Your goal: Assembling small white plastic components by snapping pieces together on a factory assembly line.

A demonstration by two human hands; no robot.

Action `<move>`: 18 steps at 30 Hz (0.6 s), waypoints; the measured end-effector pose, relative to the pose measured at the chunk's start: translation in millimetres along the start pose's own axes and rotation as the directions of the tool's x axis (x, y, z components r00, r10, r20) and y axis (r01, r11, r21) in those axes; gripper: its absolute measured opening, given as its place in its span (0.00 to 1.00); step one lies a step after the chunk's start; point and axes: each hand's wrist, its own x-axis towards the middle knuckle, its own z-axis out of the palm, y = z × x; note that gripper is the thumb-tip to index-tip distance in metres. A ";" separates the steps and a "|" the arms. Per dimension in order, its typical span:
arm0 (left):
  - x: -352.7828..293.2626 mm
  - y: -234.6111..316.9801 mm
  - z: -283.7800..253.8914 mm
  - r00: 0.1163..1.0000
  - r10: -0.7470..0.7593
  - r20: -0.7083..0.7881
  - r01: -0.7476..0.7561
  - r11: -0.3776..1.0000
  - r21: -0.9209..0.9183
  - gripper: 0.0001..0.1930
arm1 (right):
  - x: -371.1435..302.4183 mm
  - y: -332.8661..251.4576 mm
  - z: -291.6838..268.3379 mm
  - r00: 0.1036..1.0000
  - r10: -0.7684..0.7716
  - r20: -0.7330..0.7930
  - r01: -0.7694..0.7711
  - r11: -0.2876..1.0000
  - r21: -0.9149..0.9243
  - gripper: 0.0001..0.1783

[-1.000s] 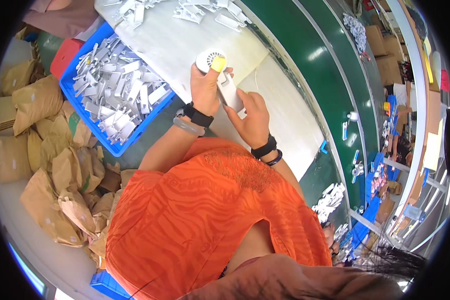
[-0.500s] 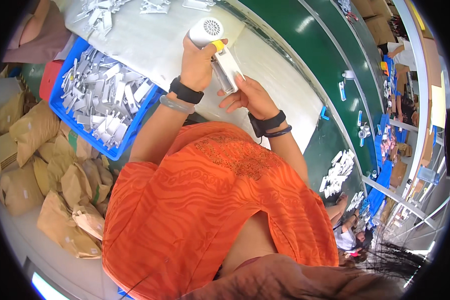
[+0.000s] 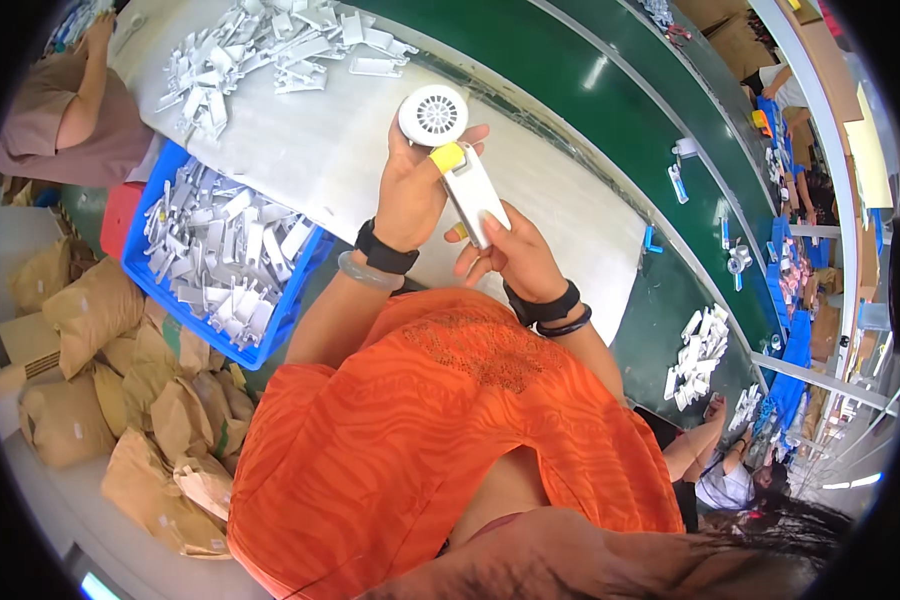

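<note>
Between my hands is a white device shaped like a small hair dryer (image 3: 477, 207), with a round slotted grille (image 3: 438, 115) at its head. My left hand (image 3: 413, 195) is wrapped around the head and upper handle, its thumb on the handle by a yellow patch (image 3: 448, 157). I cannot tell whether that patch is a thumb cover or part of the device. At the handle's lower end my right hand (image 3: 518, 255) pinches it, thumb on top and other fingers spread beneath. The handle's smooth face is up; its underside is hidden.
To my left stands a blue crate (image 3: 260, 350) full of white plastic parts. More white parts (image 3: 270, 50) lie heaped at the far left of the pale worktop (image 3: 570, 190). A green conveyor (image 3: 570, 60) runs beyond. Brown sacks (image 3: 160, 490) sit on the floor; a co-worker (image 3: 70, 120) is at far left.
The device has turned: its grille faces up more, and the handle's hollow side no longer shows. Both hands have moved lower in the picture, as has the scene around them.
</note>
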 end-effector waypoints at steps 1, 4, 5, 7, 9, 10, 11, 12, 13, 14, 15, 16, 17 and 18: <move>-0.6 -1.7 1.0 1.000 0.015 0.016 -0.014 1.000 -0.022 0.28 | -2.3 -0.7 -1.1 1.000 -0.009 0.023 0.008 0.999 0.031 0.28; 1.0 -4.7 10.8 0.999 0.040 0.017 -0.041 0.997 0.070 0.35 | -1.0 12.7 -6.3 0.933 -0.338 -0.125 0.266 0.880 -0.393 0.30; 1.1 -7.1 11.0 0.999 0.045 0.010 -0.045 0.997 0.070 0.35 | -1.5 10.7 -5.8 0.935 -0.333 -0.120 0.263 0.881 -0.394 0.30; 2.1 -13.4 10.3 0.998 0.049 -0.049 -0.045 0.996 0.083 0.36 | -2.8 3.5 -4.0 0.732 -0.681 -0.026 0.345 0.403 -0.848 0.31; 1.6 -17.8 11.4 0.997 0.039 -0.062 -0.034 0.997 0.075 0.36 | -4.0 1.5 -3.1 0.748 -0.660 -0.067 0.308 0.435 -0.846 0.31; 1.0 -19.4 12.2 0.997 0.027 -0.073 -0.022 0.997 0.070 0.36 | -4.5 1.3 -2.7 0.760 -0.640 -0.111 0.271 0.468 -0.841 0.31; 0.8 -20.8 13.3 0.997 0.030 -0.075 -0.025 0.997 0.067 0.36 | -5.3 2.0 -2.7 0.762 -0.639 -0.107 0.271 0.465 -0.843 0.31; 0.6 -22.0 14.3 0.996 0.043 -0.077 -0.036 0.995 0.090 0.31 | -6.7 3.5 -2.4 0.762 -0.631 -0.141 0.255 0.494 -0.831 0.30; 0.5 -23.1 15.4 0.995 0.056 -0.079 -0.047 0.992 0.114 0.27 | -7.8 4.2 -2.2 0.762 -0.623 -0.175 0.240 0.523 -0.818 0.29; 0.4 -23.1 16.8 0.995 0.060 -0.083 -0.050 0.992 0.113 0.27 | -8.4 4.6 -1.5 0.765 -0.621 -0.171 0.241 0.522 -0.818 0.29; 0.8 -22.2 19.1 0.992 0.008 -0.128 -0.002 0.999 0.052 0.25 | -8.8 4.7 -0.7 0.750 -0.643 -0.152 0.245 0.484 -0.840 0.29; 0.7 -21.8 20.7 0.985 -0.045 -0.169 0.044 0.999 -0.011 0.23 | -8.9 5.0 0.2 0.736 -0.664 -0.132 0.248 0.446 -0.860 0.30; 0.5 -22.5 21.7 0.984 -0.041 -0.173 0.039 0.999 -0.012 0.23 | -8.5 5.4 0.8 0.738 -0.662 -0.127 0.250 0.444 -0.860 0.30; -0.2 -23.2 22.6 0.982 -0.033 -0.185 0.031 0.999 -0.013 0.22 | -7.8 6.3 1.9 0.723 -0.681 -0.119 0.256 0.423 -0.869 0.30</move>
